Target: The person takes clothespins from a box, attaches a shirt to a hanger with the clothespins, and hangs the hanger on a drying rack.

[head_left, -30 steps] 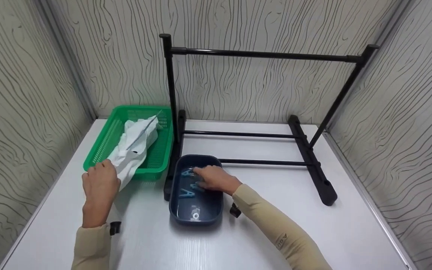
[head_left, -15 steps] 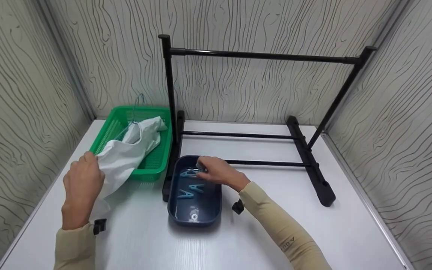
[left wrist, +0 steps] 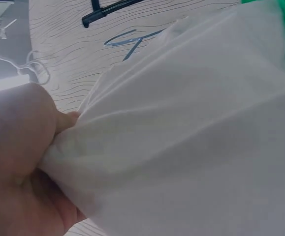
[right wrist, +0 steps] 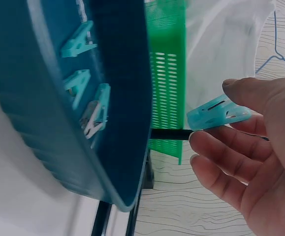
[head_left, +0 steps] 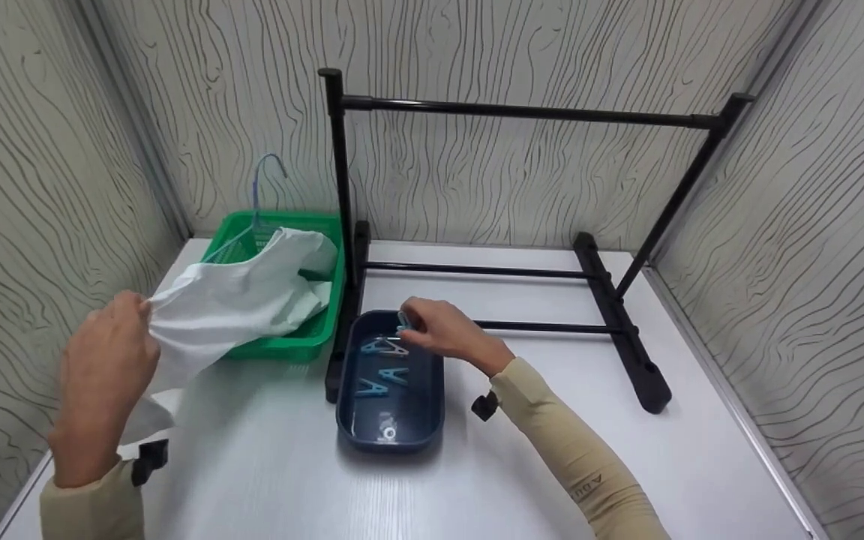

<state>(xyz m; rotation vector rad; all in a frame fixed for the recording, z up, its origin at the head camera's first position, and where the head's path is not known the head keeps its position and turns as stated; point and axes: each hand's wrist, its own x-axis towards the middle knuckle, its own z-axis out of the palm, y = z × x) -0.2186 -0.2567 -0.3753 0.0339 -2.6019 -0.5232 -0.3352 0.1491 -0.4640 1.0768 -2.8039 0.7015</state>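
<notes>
My left hand point(head_left: 106, 360) pinches the edge of a white garment point(head_left: 229, 289), stretched from the green basket point(head_left: 289, 346) toward the left. A blue hanger point(head_left: 256, 196) sits in the garment, its hook standing up above the basket. In the left wrist view the cloth point(left wrist: 191, 123) fans out from my thumb and fingers. My right hand point(head_left: 443, 334) holds a light-blue clothespin point(right wrist: 216, 114) between thumb and fingers, over the far end of the dark blue tray point(head_left: 391, 441). Several more clothespins point(head_left: 392, 376) lie inside the tray; one looks partly whitish.
A black drying rack point(head_left: 529, 111) stands behind the tray, its left foot point(head_left: 357, 300) between basket and tray, its right foot point(head_left: 627, 330) farther right. Patterned walls point(head_left: 477, 45) enclose the white table point(head_left: 537, 465) at the back and sides.
My left hand has drawn the garment left and toward me, spreading it, and the hanger hook has risen upright. My right hand has picked a clothespin up from the tray.
</notes>
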